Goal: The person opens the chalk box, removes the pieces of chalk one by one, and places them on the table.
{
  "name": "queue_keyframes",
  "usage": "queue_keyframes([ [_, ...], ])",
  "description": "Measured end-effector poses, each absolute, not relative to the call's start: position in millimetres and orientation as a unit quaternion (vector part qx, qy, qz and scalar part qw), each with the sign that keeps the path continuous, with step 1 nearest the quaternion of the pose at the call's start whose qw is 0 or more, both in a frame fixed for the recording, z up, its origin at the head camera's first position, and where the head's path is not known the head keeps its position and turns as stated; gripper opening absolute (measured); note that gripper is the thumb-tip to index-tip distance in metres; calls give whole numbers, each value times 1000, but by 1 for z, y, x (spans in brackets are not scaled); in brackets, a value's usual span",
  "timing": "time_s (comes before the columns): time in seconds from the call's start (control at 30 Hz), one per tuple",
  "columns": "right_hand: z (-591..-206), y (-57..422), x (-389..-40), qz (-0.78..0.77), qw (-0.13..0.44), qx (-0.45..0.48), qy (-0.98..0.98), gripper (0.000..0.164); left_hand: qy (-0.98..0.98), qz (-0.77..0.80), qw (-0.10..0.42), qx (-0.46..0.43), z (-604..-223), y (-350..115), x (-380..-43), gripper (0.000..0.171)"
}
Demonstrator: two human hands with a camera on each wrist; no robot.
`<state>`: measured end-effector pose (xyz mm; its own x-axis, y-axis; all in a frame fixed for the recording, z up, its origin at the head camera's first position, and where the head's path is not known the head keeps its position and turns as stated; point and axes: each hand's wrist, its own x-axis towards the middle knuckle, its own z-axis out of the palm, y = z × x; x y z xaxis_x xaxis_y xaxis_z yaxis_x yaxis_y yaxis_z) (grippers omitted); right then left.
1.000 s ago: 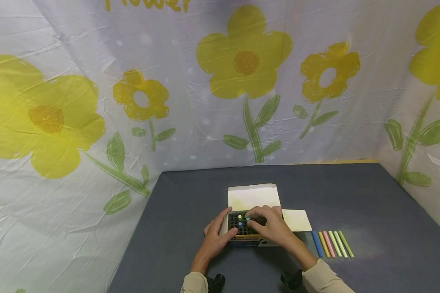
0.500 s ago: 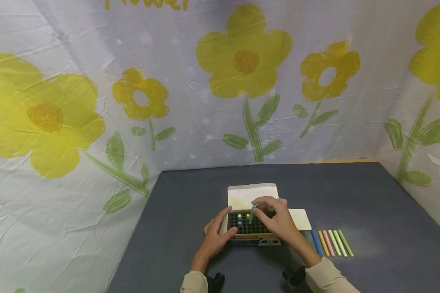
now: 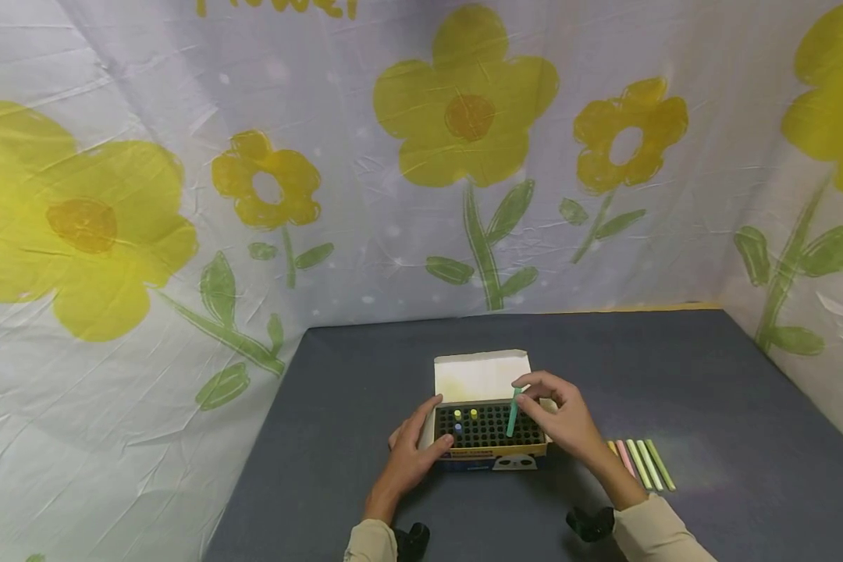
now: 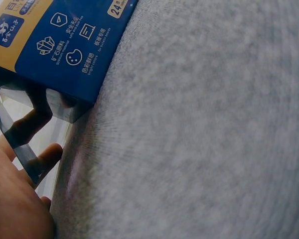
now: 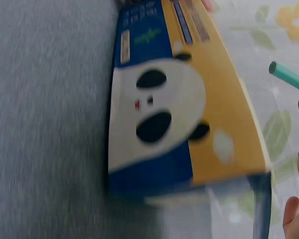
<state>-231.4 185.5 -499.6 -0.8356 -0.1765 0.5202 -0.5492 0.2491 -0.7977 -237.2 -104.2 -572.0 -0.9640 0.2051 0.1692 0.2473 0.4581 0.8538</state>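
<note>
In the head view, my left hand (image 3: pixel 409 462) grips the left end of the chalk box (image 3: pixel 474 451), its thumb at the front edge. The box's black insert holds two yellow sticks and one blue stick among bare holes. My right hand (image 3: pixel 563 415) pinches a teal chalk stick (image 3: pixel 513 414) by its upper end, tilted slightly, over the right part of the insert. In the right wrist view that chalk's free end (image 5: pixel 288 75) appears beside the panda-printed box side (image 5: pixel 159 107). Bent left fingers (image 4: pixel 51 155) show by a box flap in the left wrist view.
The raised white lid (image 3: pixel 481 376) stands behind the insert. Several chalk sticks (image 3: pixel 639 464) lie in a row on the dark tabletop (image 3: pixel 730 406), right of the box and partly covered by my right forearm. A flower-printed cloth (image 3: pixel 365 257) hangs behind the table.
My right hand has drawn the teal chalk up out of its hole and carried it to the right over the insert. The left hand and box have stayed in place.
</note>
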Motion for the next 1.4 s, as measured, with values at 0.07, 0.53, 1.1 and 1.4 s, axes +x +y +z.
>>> queue_keyframes([
  [0.07,-501,195,-231,565,163,227,-776,20,-854,-503,22,-131,-572,-104,-237,66],
  [0.53,-504,258,-221,556,170,182,-793,20,-851,-509,19,-130,-569,-104,-237,66],
  [1.1,-518,335,-195,497,102,61,-859,30,-852,-508,24,-125,-571,-102,-237,66],
  [1.4,-530,375,-187,448,24,13,-894,40,-852,-507,22,-126,-570,-102,-236,66],
])
